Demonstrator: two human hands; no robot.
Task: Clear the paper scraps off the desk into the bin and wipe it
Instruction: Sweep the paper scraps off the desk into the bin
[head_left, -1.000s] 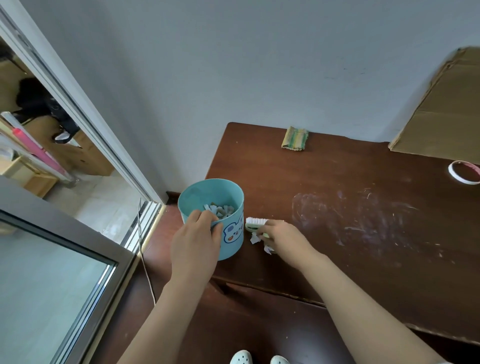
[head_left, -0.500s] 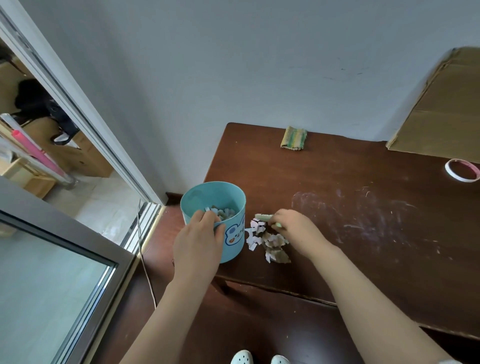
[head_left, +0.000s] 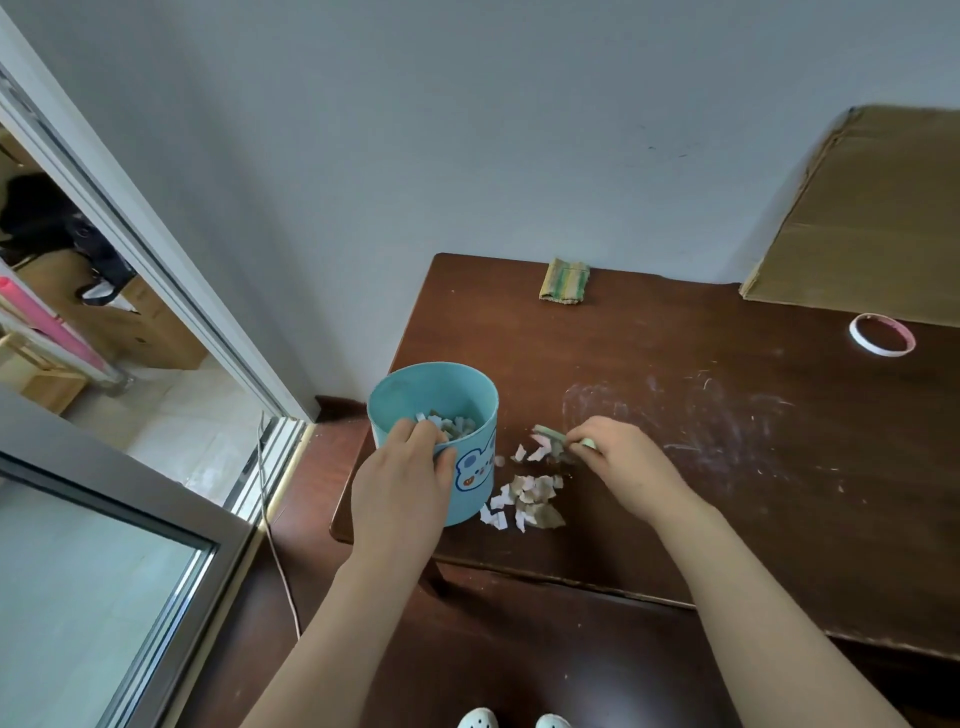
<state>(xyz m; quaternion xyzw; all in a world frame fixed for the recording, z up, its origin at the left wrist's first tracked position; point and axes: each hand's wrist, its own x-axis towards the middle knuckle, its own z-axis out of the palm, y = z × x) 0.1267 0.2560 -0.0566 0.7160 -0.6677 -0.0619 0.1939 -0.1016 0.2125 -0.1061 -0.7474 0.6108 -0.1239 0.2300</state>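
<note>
We are gripping the blue bin at the near left corner of the desk with our left hand, fingers curling over its rim and thumb pressing on the outside. Our right hand is clasping a small green brush, holding it at the far side of the paper scraps, which are lying in a loose heap just right of the bin.
</note>
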